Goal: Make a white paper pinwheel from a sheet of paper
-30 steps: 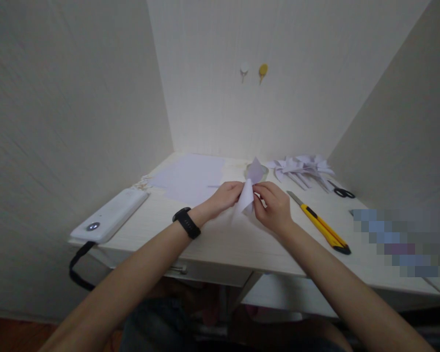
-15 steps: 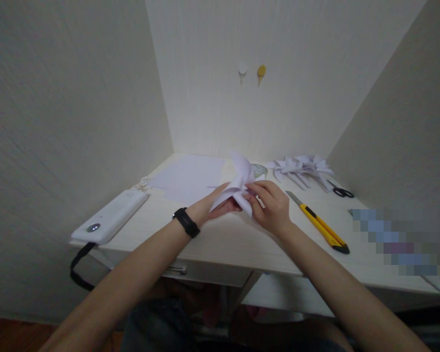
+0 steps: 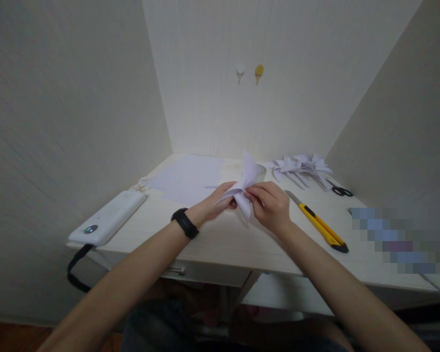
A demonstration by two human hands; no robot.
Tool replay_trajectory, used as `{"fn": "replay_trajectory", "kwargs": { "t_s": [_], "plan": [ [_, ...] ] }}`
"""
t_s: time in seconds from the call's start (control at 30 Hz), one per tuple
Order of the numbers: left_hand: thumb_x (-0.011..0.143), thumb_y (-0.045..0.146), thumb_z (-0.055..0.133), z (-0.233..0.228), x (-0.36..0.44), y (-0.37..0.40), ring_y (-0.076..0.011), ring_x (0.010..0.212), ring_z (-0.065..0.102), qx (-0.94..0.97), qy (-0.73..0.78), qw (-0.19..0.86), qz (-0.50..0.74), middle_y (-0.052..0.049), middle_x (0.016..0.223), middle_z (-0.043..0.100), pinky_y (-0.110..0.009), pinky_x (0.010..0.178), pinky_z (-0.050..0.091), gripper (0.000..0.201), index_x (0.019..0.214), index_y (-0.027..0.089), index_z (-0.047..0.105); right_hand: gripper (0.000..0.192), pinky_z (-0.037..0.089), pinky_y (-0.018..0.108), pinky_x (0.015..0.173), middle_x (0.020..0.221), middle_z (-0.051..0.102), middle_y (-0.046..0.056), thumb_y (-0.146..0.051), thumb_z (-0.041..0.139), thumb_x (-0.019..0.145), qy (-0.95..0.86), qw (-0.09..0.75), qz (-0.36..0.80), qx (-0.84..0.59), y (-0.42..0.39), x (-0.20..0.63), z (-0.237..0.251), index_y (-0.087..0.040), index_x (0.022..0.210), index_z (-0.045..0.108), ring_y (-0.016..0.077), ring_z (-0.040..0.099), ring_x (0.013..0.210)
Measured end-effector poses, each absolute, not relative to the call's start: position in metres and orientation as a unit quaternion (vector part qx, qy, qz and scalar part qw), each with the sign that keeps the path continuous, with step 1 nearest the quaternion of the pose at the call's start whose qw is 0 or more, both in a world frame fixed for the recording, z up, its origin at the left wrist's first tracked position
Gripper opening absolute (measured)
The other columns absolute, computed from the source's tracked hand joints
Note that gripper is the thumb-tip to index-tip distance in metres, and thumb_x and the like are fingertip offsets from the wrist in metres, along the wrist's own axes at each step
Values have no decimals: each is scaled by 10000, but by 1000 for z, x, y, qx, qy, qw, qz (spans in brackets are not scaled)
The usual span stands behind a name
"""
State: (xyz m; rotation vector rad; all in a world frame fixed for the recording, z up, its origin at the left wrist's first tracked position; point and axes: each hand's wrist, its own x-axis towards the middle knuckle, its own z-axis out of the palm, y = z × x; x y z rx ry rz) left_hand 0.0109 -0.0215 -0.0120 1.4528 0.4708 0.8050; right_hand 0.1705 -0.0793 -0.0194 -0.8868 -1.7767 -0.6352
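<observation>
A white paper pinwheel (image 3: 246,183) with curved blades is held above the desk's front part. My left hand (image 3: 220,199), with a black watch on its wrist, grips it from the left and behind; the blades hide part of those fingers. On the other side, my right hand (image 3: 270,203) pinches the pinwheel near its centre with thumb and fingertips. Whether a pin or another small piece sits between those fingertips cannot be seen. To the right of my right hand lies a yellow utility knife (image 3: 322,227) with its blade out.
Several finished paper pinwheels (image 3: 300,168) lie at the back right, beside black scissors (image 3: 341,191). White paper sheets (image 3: 187,176) cover the back left. A white power bank-like device (image 3: 110,217) with a black strap rests at the left edge. A blurred-out item (image 3: 392,239) lies far right.
The pinwheel has turned slightly in my hands, its upper blade now standing more upright. My left fingers have curled in closer behind it. My right hand stays at the centre.
</observation>
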Motion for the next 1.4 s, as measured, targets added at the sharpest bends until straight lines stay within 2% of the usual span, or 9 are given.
{"fn": "replay_trajectory", "kwargs": {
  "t_s": [0.17, 0.3, 0.5, 0.63, 0.73, 0.87, 1.07, 1.27, 1.4],
  "plan": [
    [714, 408, 728, -11, 10, -21, -49, 499, 334, 642, 199, 646, 361, 69, 589, 420, -194, 476, 252, 335, 718, 159, 504, 137, 533, 339, 703, 856, 737, 88, -167, 596, 897, -737, 508, -276, -351, -79, 171, -20, -209, 923, 723, 207, 662, 784],
    [749, 405, 686, -14, 13, -18, -67, 525, 382, 643, 231, 617, 391, 48, 611, 469, -200, 498, 297, 293, 730, 155, 536, 156, 534, 346, 704, 858, 732, 91, -177, 585, 907, -738, 504, -273, -355, -78, 172, -21, -212, 960, 727, 212, 665, 787],
    [881, 422, 548, -11, 15, -17, -101, 578, 413, 692, 278, 506, 434, 43, 612, 455, -227, 553, 334, 314, 700, 168, 512, 138, 541, 343, 729, 867, 739, 85, -174, 583, 904, -728, 502, -284, -370, -78, 172, -21, -211, 952, 707, 208, 673, 798],
    [914, 385, 485, -8, 14, -17, -117, 631, 418, 757, 282, 401, 431, 36, 631, 465, -243, 598, 330, 329, 660, 176, 485, 154, 538, 346, 728, 870, 732, 89, -160, 572, 888, -731, 496, -281, -375, -78, 173, -23, -210, 945, 707, 216, 669, 818],
    [926, 396, 455, -8, 14, -17, -125, 636, 413, 780, 292, 362, 420, 36, 624, 458, -251, 601, 315, 345, 651, 187, 464, 178, 534, 354, 739, 881, 724, 94, -161, 551, 885, -736, 487, -268, -386, -78, 174, -25, -212, 947, 711, 221, 664, 836],
    [935, 385, 440, -8, 14, -19, -136, 668, 444, 785, 296, 340, 425, 26, 662, 503, -256, 634, 333, 317, 683, 194, 466, 172, 521, 346, 739, 899, 716, 97, -167, 532, 895, -736, 490, -248, -395, -78, 173, -24, -204, 940, 694, 218, 655, 843],
    [941, 299, 453, -8, 12, -23, -145, 715, 496, 797, 294, 308, 428, 15, 726, 563, -256, 667, 345, 231, 737, 194, 486, 122, 463, 301, 637, 809, 658, 61, -193, 501, 926, -731, 492, -188, -433, -79, 171, -21, -207, 857, 600, 187, 612, 740],
    [956, 305, 430, -6, 12, -25, -150, 729, 502, 804, 280, 319, 416, 9, 735, 561, -266, 679, 355, 253, 732, 196, 470, 96, 419, 301, 611, 845, 632, 57, -206, 458, 929, -724, 487, -182, -454, -80, 172, -22, -221, 921, 553, 193, 584, 741],
    [946, 279, 453, -6, 13, -27, -151, 732, 502, 800, 277, 321, 425, 12, 740, 555, -269, 684, 363, 206, 758, 197, 471, 115, 377, 300, 581, 815, 605, 50, -256, 438, 951, -724, 468, -192, -469, -81, 170, -23, -219, 891, 529, 187, 549, 688]
  ]
}}
